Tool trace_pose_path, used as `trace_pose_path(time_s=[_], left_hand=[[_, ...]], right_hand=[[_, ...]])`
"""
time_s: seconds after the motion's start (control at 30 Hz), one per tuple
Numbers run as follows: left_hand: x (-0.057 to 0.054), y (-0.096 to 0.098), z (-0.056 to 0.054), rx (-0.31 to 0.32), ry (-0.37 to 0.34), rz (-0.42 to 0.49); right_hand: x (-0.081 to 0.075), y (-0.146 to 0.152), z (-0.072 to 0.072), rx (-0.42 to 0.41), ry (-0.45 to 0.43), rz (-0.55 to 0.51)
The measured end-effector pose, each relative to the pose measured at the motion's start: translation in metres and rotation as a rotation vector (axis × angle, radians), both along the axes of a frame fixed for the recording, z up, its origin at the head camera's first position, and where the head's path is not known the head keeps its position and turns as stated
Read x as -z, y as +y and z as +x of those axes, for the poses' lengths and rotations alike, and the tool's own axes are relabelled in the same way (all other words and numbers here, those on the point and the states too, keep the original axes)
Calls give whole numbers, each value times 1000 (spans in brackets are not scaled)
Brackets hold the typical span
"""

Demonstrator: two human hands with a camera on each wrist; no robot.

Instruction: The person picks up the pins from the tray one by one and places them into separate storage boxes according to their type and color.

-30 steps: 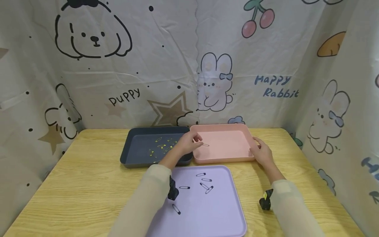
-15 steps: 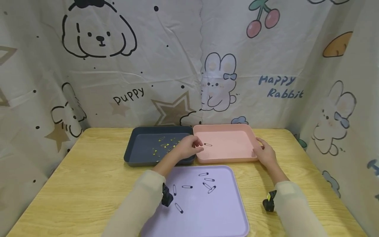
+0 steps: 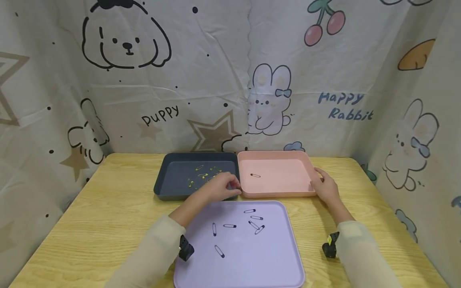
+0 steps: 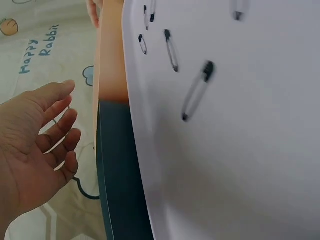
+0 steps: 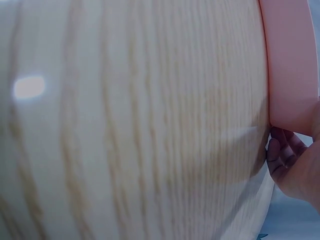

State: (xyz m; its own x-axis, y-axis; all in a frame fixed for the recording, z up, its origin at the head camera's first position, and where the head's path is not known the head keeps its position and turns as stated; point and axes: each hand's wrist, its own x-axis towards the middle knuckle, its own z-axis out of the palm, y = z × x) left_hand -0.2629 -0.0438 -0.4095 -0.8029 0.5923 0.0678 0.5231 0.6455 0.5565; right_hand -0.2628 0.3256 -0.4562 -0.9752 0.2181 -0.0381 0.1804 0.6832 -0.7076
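Black-capped safety pins (image 3: 229, 226) — mostly toward the lilac tray's (image 3: 259, 272) far edge — are probably best pinched singly; left hand's (image 3: 219, 188) grip apart, empty; right hand (image 3: 326, 188) clamped on the pink tray's (image 3: 277, 195) right edge.

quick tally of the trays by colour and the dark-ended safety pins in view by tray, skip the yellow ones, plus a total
Dark blue tray: 1
Pink tray: 1
Lilac tray: 1
Dark-ended safety pins on the lilac tray: 7
Dark-ended safety pin in the pink tray: 1
Total: 11
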Motion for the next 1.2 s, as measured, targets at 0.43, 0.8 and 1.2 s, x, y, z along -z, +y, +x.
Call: trace_pose_path(time_s=[0.43,0.8,1.2], left_hand=[[3,-42,30,81,14,-58],[13,-70,52,175,-5,-208],[30,-68,57,223,137,-287]], right_hand=[[-1,0,0,-10,12,23],[-1,0,1,-12,-3,30],[2,1,-2,-7,-20,23]])
